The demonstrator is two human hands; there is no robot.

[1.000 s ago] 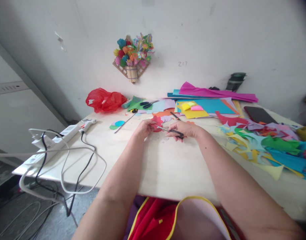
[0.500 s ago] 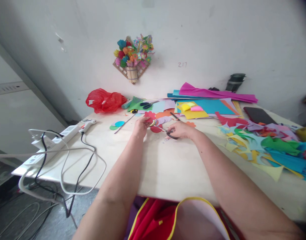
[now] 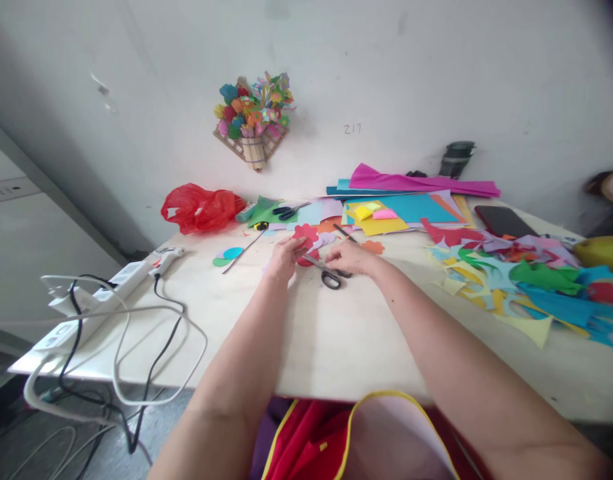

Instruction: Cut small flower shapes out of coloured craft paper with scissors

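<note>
My left hand (image 3: pixel 282 259) pinches a red paper flower (image 3: pixel 305 233) and holds it just above the wooden table (image 3: pixel 336 333). My right hand (image 3: pixel 355 257) is close beside it, fingers loosely curled. Black-handled scissors (image 3: pixel 330 276) lie flat on the table right under those fingertips. Their handle loops show empty and the blades point toward my left hand. A lilac paper cutout (image 3: pixel 322 240) and a small orange flower cutout (image 3: pixel 372 247) lie just beyond my hands.
Coloured paper sheets (image 3: pixel 411 207) and cut scraps (image 3: pixel 531 280) cover the right side, with a phone (image 3: pixel 501 220). Second scissors (image 3: pixel 286 212) and a red plastic bag (image 3: pixel 199 208) sit at the back. A power strip with cables (image 3: pixel 106 293) lies left. A paper flower bouquet (image 3: pixel 251 117) hangs on the wall.
My right hand brought the scissors down onto the table and slipped its fingers out of the loops. My left hand lifted the red flower slightly. The view shifted a little to the right.
</note>
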